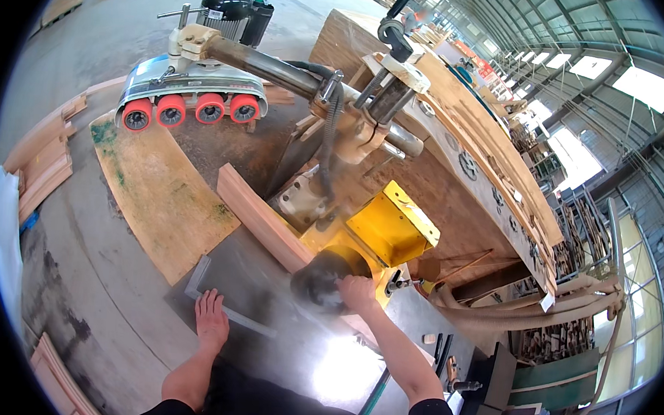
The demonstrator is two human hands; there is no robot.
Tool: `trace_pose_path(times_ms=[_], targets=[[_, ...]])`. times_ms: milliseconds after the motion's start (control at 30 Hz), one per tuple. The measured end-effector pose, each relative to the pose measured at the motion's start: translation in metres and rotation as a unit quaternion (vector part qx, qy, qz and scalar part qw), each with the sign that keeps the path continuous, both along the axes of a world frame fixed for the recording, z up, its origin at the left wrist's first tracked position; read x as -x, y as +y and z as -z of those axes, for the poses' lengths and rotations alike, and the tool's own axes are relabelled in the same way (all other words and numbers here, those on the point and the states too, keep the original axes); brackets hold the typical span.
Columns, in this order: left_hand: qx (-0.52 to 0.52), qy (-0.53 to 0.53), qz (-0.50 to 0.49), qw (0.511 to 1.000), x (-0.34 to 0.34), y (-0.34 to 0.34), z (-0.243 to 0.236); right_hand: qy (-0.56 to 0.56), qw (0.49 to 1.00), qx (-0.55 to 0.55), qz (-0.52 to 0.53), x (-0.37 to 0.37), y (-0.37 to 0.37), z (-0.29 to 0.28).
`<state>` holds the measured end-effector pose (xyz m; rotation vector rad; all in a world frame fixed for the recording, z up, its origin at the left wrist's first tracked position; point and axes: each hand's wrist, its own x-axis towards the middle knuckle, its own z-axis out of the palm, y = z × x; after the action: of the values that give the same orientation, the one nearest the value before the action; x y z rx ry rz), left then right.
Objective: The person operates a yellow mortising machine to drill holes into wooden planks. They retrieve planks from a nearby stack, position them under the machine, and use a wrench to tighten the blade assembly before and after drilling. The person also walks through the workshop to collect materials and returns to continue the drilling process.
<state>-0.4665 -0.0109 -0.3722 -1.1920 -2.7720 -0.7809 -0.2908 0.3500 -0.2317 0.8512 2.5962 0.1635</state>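
On the grey metal machine table (262, 298), my left hand (211, 322) rests with fingers stretched out. Its fingertips touch or lie just over one arm of an L-shaped flat metal bar (245, 322). My right hand (357, 293) is closed against the side of a dark, blurred round cutter head (324, 279); what its fingers grip is hidden. Behind the cutter head stands a yellow metal housing (392, 226). A long wooden fence board (259, 214) runs from the housing toward the far left.
A power feeder with red wheels (193, 109) hangs from a thick arm (261, 62) beyond the table. A curved wooden board (162, 189) adjoins the table at left. Tools (451, 371) lie at right, near a large hose (523, 314). A wooden bench (472, 151) holds several round cutters.
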Motion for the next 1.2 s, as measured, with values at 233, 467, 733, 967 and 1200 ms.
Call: trace_pose_path(times_ms=[233,467,733,967,1200], targets=[[-0.004,-0.011,-0.002,1.0,0.002,0.0,0.002,0.029,0.99,-0.103,-0.092,0.003,-0.005,-0.003],[-0.001,-0.009,-0.009,1.0,0.002,-0.001,0.008,0.043,0.999,-0.018,-0.02,0.015,-0.007,-0.02],[0.006,-0.002,-0.008,1.0,0.0,0.0,0.01,0.006,1.0,0.019,-0.022,0.008,-0.009,-0.025],[0.004,-0.003,0.001,1.0,0.0,0.002,0.005,0.015,0.998,-0.03,-0.048,-0.005,0.001,-0.002],[0.001,-0.012,-0.005,1.0,-0.002,0.003,0.003,0.025,0.994,-0.067,-0.084,-0.007,0.0,-0.002]])
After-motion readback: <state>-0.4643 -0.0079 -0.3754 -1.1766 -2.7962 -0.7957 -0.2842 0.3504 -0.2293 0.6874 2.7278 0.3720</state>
